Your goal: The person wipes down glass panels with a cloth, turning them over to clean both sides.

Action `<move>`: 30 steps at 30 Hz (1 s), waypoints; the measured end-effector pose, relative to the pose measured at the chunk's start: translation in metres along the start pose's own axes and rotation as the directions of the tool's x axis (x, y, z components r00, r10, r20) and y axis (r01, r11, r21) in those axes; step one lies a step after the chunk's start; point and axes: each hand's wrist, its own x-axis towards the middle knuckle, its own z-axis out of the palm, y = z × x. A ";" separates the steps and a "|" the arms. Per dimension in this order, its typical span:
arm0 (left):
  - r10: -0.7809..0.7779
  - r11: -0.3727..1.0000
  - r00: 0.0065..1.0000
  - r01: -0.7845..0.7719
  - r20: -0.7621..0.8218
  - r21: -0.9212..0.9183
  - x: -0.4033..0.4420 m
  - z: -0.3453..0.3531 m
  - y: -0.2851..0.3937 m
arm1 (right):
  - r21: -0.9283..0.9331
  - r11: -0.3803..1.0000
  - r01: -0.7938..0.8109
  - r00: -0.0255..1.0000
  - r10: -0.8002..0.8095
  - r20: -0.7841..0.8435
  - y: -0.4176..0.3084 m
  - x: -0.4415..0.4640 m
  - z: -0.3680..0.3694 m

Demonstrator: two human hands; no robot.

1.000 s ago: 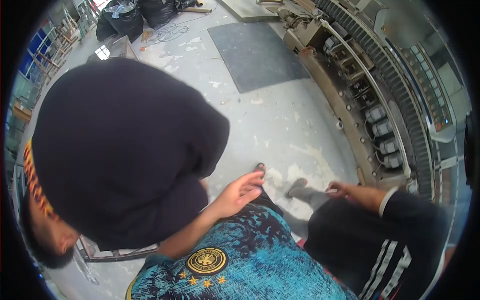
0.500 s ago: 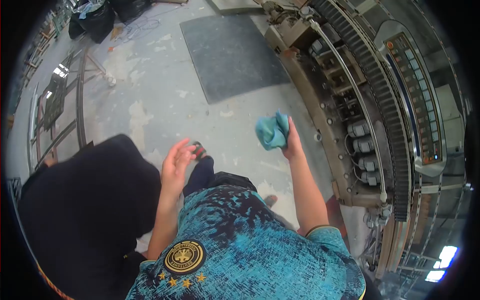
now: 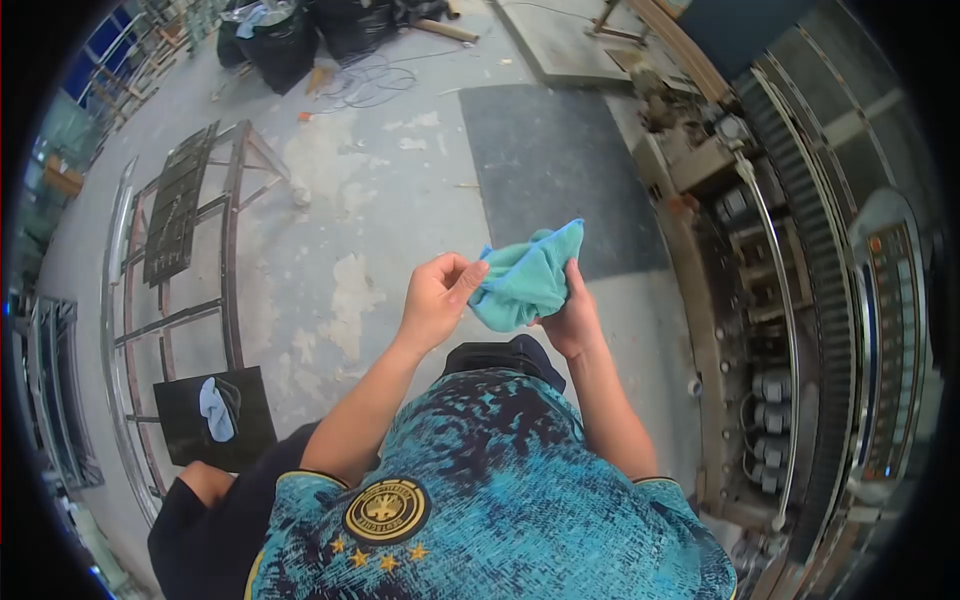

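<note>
A crumpled turquoise cloth [image 3: 530,280] with a blue hem is held up in front of my body, between both hands. My left hand [image 3: 437,300] pinches its left edge between thumb and fingers. From the right, my right hand [image 3: 572,318] grips the cloth, with the thumb up along its side and the other fingers partly hidden behind it.
A long machine with motors [image 3: 770,420] and a control panel [image 3: 890,350] runs along the right. On the left stands a metal frame rack [image 3: 232,260], with a dark panel [image 3: 215,415] bearing a light blue cloth [image 3: 215,408]. Someone in dark clothes [image 3: 220,525] is close at my left. A dark mat [image 3: 560,170] lies ahead.
My left hand has come over and taken hold of the cloth's edge. The view has turned left, and the person at my left has shifted back, uncovering the dark panel.
</note>
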 end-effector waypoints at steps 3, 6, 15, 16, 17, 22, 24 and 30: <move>-0.025 0.999 0.991 0.031 -0.131 0.045 0.036 -0.034 0.001 | -0.002 0.995 -0.104 0.994 0.104 -0.043 0.011 0.056 0.035; 0.076 0.983 0.937 -0.012 -0.340 0.185 0.077 -0.088 -0.013 | -0.134 0.978 -0.158 0.983 0.169 0.070 0.017 0.124 0.064; -0.163 0.931 0.725 -0.112 -0.670 -0.348 0.195 -0.218 -0.001 | -0.774 0.609 0.177 0.927 0.162 0.339 0.014 0.357 0.181; -0.208 0.910 0.692 -0.123 -0.692 -0.396 0.209 -0.231 0.006 | -0.744 0.641 0.189 0.902 0.186 0.389 0.014 0.389 0.208; -0.184 0.933 0.668 -0.112 -0.721 -0.341 0.213 -0.249 0.002 | -0.780 0.586 0.221 0.861 0.258 0.439 0.012 0.416 0.237; -0.324 0.878 0.465 -0.176 -0.824 -0.444 0.202 -0.333 -0.013 | -0.897 0.389 0.209 0.710 0.571 0.413 0.020 0.499 0.347; -0.341 0.919 0.289 -0.096 -0.894 -0.382 0.193 -0.375 -0.041 | -0.871 0.473 0.134 0.691 0.586 0.424 0.049 0.530 0.388; -0.113 0.993 -0.174 -0.004 -0.978 -0.114 0.126 -0.546 -0.163 | -0.696 0.703 0.146 0.688 0.433 0.582 0.183 0.587 0.529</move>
